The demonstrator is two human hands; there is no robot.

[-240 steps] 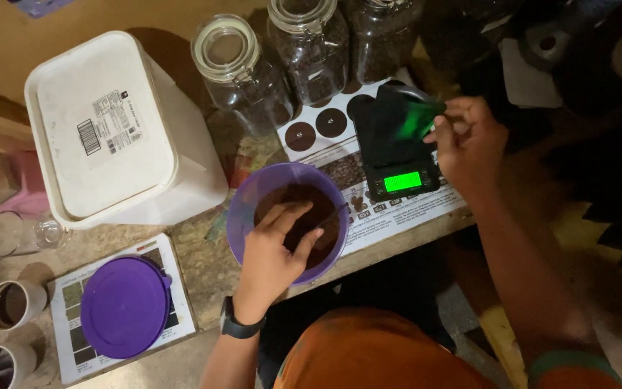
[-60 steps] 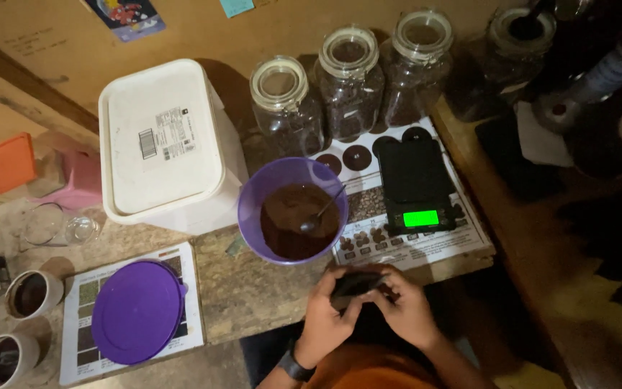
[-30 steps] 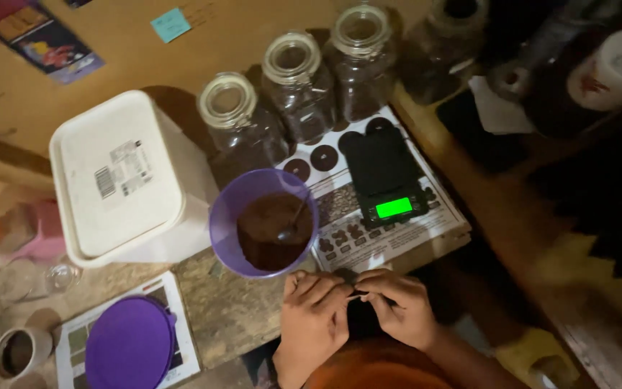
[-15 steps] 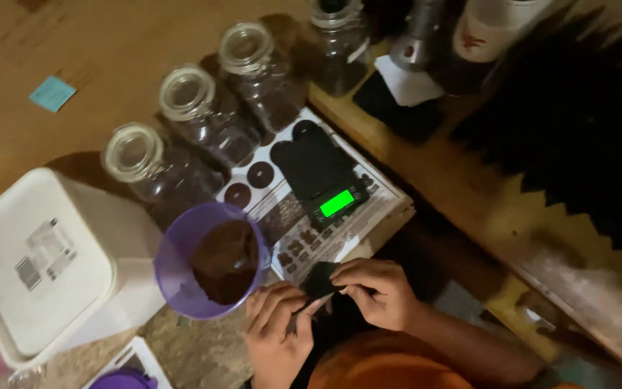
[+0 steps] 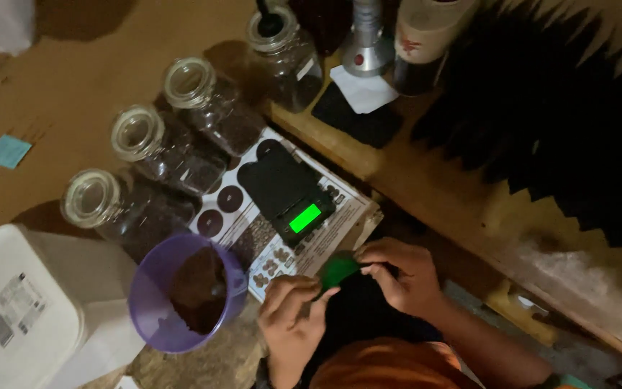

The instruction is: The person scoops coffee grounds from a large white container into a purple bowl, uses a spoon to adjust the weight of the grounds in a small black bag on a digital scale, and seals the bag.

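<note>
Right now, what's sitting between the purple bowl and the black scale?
In the head view, only the printed sheet with dark round patches shows between the purple bowl and the black scale.

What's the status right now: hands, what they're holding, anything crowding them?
Both hands, left hand and right hand, pinch a dark pouch at its green-lit top. Purple bowl and lit scale close by.
</note>
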